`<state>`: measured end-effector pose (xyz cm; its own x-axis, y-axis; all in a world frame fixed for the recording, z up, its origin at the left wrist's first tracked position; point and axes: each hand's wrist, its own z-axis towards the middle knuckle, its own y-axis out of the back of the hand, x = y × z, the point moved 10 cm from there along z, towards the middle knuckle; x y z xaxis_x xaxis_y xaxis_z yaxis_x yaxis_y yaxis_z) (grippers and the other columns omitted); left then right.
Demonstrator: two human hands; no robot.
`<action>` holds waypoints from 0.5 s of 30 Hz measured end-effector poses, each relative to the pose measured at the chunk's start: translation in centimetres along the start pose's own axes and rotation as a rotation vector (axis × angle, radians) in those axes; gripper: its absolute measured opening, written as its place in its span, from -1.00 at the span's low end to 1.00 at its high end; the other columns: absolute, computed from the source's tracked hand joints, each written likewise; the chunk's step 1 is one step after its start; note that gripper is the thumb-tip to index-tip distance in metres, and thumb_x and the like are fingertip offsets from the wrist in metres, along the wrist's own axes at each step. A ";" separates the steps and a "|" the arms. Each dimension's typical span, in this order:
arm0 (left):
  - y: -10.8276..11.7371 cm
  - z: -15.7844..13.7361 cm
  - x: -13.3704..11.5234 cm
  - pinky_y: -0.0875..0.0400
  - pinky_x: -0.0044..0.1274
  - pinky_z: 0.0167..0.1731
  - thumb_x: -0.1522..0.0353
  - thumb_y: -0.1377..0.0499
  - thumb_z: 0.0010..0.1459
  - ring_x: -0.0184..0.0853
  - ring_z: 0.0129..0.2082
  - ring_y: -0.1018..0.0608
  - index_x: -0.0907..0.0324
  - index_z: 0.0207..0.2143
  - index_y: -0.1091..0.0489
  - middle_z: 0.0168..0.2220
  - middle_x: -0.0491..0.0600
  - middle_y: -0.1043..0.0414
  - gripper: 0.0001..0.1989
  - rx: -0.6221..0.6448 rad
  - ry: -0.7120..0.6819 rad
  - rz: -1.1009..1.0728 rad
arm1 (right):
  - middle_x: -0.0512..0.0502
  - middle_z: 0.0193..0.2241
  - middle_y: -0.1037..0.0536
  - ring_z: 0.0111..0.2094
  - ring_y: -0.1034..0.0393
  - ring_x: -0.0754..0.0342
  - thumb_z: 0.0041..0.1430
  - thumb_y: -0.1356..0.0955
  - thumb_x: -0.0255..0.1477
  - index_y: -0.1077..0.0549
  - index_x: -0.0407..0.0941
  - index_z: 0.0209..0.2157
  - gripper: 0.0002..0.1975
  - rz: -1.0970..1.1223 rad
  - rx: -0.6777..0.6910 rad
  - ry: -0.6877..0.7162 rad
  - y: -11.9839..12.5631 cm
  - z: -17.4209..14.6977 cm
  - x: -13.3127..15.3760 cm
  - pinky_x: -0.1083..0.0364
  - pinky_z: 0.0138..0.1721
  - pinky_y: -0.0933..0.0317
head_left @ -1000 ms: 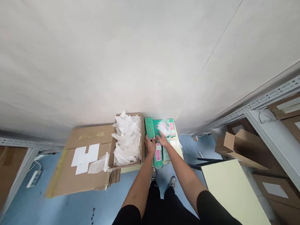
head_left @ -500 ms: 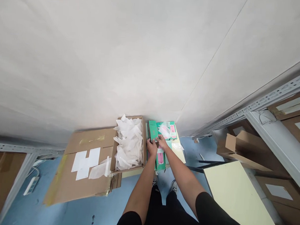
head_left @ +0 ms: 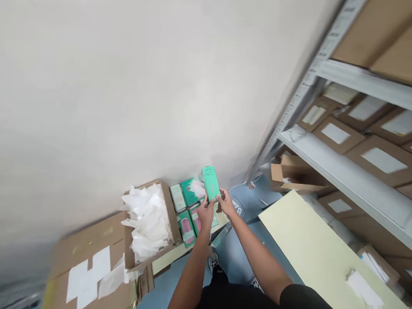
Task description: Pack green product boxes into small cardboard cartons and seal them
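Observation:
A green box with small print is held up between both hands, its lower end gripped. My left hand closes on its lower left corner, and my right hand closes on its lower right edge. Below and to the left lie several green boxes with pink windows, among them a windowed box. Crumpled white tissue rests on the boxes behind. Left of these stands an open carton filled with white tissue paper.
Flattened cardboard with white labels lies at the far left. At the right is a pale yellow table with a white item on it. Shelving with labelled cartons stands beyond, and an open carton is below.
The green box has been lifted off the other boxes, carried in both hands. My view has turned to the right, bringing more of the shelving and yellow table into sight.

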<state>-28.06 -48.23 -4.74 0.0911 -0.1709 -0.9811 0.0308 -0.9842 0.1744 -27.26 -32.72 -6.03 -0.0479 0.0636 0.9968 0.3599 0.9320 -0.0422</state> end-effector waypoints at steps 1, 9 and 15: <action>-2.2 -0.9 -0.7 -0.48 -0.26 0.15 0.25 -0.23 0.29 -0.11 0.16 -0.57 0.14 0.30 -0.38 0.11 0.05 -0.58 -0.46 0.052 -0.005 -0.011 | -0.17 0.05 -0.57 -0.03 -0.51 -0.07 0.17 -0.37 -0.18 -0.38 0.00 0.06 -0.56 0.021 -0.046 0.015 2.6 -0.6 0.7 -0.03 -0.15 -0.52; -23.2 -12.9 -5.2 -0.50 -0.28 0.15 0.31 -0.24 0.28 -0.16 0.11 -0.61 0.11 0.28 -0.40 0.13 0.02 -0.57 -0.48 0.499 -0.051 0.008 | -0.18 0.05 -0.59 0.09 -0.51 -0.12 0.15 -0.40 -0.26 -0.40 -0.01 -0.01 -0.63 0.120 -0.425 0.081 27.3 -9.7 3.3 -0.17 0.18 -0.36; -37.0 -25.3 -6.0 -0.47 -0.26 0.19 0.31 -0.30 0.20 -0.14 0.14 -0.59 0.19 0.21 -0.47 0.16 0.05 -0.54 -0.48 0.805 -0.042 -0.077 | -0.15 0.05 -0.58 0.09 -0.50 -0.11 0.15 -0.41 -0.25 -0.39 0.01 -0.05 -0.67 0.155 -0.708 0.092 43.4 -20.5 2.9 -0.24 0.18 -0.36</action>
<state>-4.60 -9.60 -3.19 0.0796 -0.0875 -0.9930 -0.6922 -0.7217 0.0081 7.34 0.65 -3.60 0.1195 0.1171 0.9859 0.8742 0.4583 -0.1604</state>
